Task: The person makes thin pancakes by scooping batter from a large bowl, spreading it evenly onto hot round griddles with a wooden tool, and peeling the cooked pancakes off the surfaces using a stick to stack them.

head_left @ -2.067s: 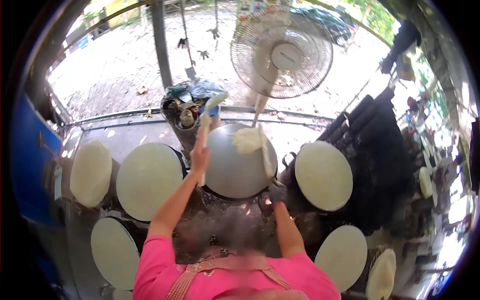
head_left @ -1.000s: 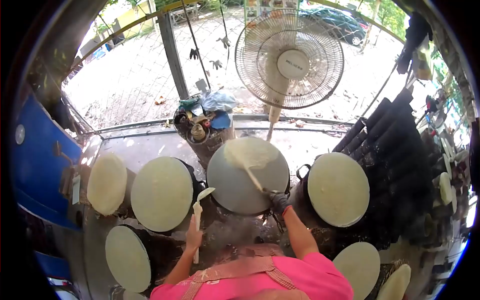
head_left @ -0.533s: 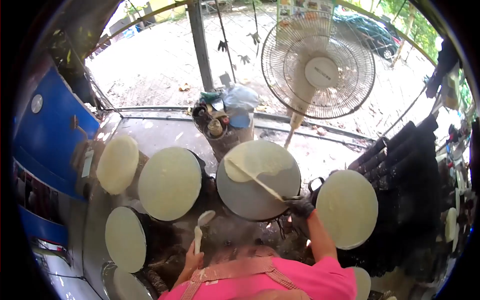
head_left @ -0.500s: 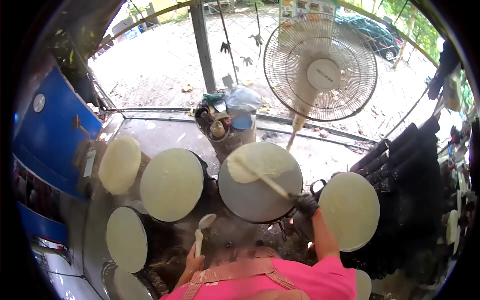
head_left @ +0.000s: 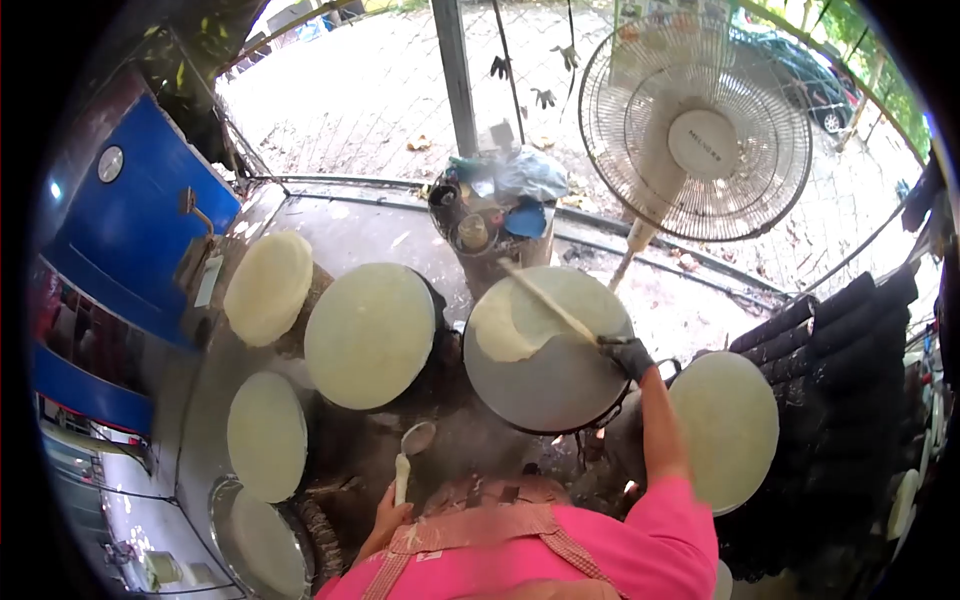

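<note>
Stick (head_left: 551, 302), clamped at one end in the right grip (head_left: 628, 357), slants over batter (head_left: 500, 335); left grip (head_left: 388, 518) clamps a ladle (head_left: 402, 480).

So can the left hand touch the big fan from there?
Probably not right now: the left hand is low down and gripping a ladle, and the hand would have to get past the middle pan, because the fan stands on its far side.

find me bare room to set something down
Bare grey concrete floor lies between the left round cream disc, the pale oval sheet and the clutter-topped brown stand. Crowded: its top; the round grey griddle, where the black-gloved right hand holds a pale stick; and the black ridged pile.
</note>
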Motion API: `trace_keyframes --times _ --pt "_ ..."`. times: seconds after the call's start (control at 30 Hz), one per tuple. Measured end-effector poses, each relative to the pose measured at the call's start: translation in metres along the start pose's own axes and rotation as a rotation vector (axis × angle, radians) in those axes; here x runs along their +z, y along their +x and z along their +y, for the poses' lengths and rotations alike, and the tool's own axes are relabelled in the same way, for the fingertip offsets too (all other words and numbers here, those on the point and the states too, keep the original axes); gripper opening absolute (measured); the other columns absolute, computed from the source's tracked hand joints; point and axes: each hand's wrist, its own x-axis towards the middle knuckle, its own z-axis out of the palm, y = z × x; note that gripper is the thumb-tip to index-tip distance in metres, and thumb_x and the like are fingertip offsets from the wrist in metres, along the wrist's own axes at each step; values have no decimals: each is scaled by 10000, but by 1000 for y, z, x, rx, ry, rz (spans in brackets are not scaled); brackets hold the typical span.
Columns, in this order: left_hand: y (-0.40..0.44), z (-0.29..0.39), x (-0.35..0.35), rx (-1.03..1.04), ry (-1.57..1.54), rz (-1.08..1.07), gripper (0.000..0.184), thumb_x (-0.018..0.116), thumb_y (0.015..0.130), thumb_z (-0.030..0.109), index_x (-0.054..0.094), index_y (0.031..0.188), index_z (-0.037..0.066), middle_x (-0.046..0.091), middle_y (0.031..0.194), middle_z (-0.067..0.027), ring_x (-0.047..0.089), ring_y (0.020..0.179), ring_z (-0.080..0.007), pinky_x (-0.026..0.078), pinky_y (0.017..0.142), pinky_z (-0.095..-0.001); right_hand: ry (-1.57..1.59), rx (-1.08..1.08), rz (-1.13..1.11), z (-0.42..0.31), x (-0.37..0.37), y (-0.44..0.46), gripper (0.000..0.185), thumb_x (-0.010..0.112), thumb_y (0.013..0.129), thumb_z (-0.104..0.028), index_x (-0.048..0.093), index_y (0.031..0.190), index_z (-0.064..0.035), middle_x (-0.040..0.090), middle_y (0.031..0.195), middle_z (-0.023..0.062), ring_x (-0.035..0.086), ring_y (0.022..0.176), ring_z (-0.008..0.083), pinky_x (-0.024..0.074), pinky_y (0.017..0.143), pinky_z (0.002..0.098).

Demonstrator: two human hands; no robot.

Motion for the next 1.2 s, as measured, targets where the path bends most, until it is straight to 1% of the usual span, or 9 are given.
trace_keyframes --times 0.2,0.37,0.47,0.63,0.77,0.8,0.97,1.03,1.2 --pt "2 -14 -4 17 21 85 658 496 697 -57 292 1301 109 479 702 -40 440 516 -100 371 453 -235 -193 -141 -311 81 -30 -28 255 649 709 -268 633 865 -67 541 594 22 447 437 135 376 402 287" --pt "-20 1 4 -19 -138 80 685 470 697 -80 264 1309 146 418 636 -21 385 471 -101 345 429 -235 -121 46 -69 -20 -11 -1 310 657 687 -341 621 817 -62 484 526 27 424 397 143 342 367 311" --pt "-19 -8 -1 6 -50 98 682 476 706 -74 259 1312 151 403 608 -7 396 473 -98 338 418 -233 -475 137 -90 -57 12 24 289 652 686 -331 623 805 -70 463 496 19 414 388 122 336 362 294" --pt "-22 -25 -9 -71 -69 136 711 467 702 -77 239 1326 177 397 595 -2 384 469 -89 323 400 -226 -593 -30 -474 31 -47 -20 228 623 695 -294 625 754 -74 507 517 50 414 392 123 350 369 293" --pt "-36 -11 -3 -126 -157 143 708 444 705 -84 232 1328 178 376 572 -13 359 444 -91 301 387 -224 -635 -227 -264 -20 -39 -35 190 600 702 -265 626 713 -77 543 535 75 414 394 124 361 374 292" --pt "-37 -11 -4 -137 -167 131 712 443 703 -86 231 1328 179 375 569 -16 356 438 -92 299 384 -225 -488 197 -67 -44 -16 -24 200 600 726 -280 623 659 -93 519 517 47 403 387 114 334 359 291" --pt "-34 -25 -39 -59 -44 109 707 447 702 -82 234 1326 174 395 578 -25 358 420 -96 299 374 -232 -662 156 -166 -34 22 -9 230 602 732 -245 643 883 -77 525 538 42 414 428 103 331 365 266" --pt "-37 -24 -48 -43 -20 95 686 456 705 -68 257 1315 174 414 585 -30 369 421 -96 303 369 -230 -858 -95 -508 -5 -29 -51 227 567 759 -212 614 926 -67 519 565 25 398 448 98 335 384 257" --pt "-25 -11 -95 -120 63 -49 708 460 730 -42 216 1328 249 339 510 -10 305 348 -93 259 324 -248 -777 188 9 29 -61 -258 220 524 780 -239 600 919 -87 538 612 38 447 522 140 367 448 289"
